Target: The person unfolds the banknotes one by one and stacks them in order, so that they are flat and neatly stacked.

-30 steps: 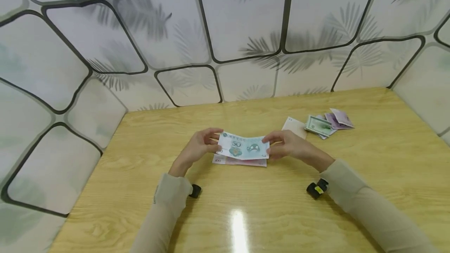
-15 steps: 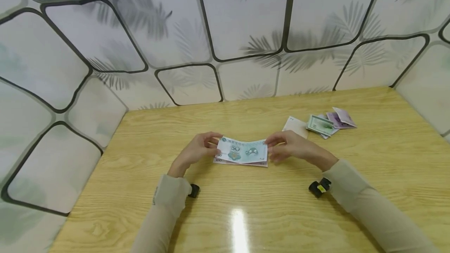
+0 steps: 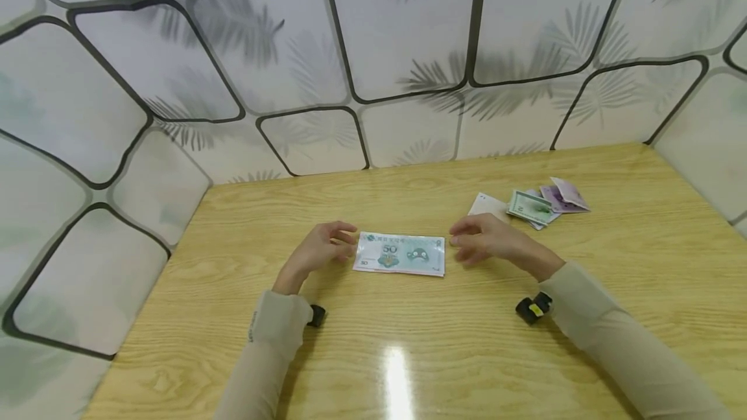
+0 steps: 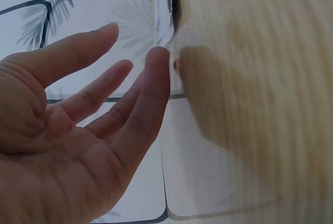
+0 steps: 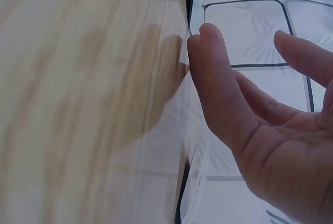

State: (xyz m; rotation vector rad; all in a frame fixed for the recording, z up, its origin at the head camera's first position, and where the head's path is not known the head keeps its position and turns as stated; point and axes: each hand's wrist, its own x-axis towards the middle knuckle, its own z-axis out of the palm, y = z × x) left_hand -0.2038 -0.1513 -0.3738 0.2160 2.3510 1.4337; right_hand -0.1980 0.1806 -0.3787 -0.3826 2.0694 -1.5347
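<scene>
We saw 50 banknote (image 3: 399,254) flat on counter (image 3: 350,342), long axis running between left grip (image 3: 312,253) and right grip (image 3: 496,238). Both grips empty, thumbs apart from fingers, each just beside one short end of banknote; nearer hand, we couldn't tell.

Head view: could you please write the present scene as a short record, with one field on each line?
Surface: wooden table
Main item: 50 note, lying flat between the hands
Left hand: beside the note's left end, fingers relaxed, holding nothing
Right hand: beside the note's right end, fingers relaxed, holding nothing
Far right group: green note, with a folded purple note to its right
Partly hidden: white paper, behind the right hand
Background: leaf-patterned wall
</scene>
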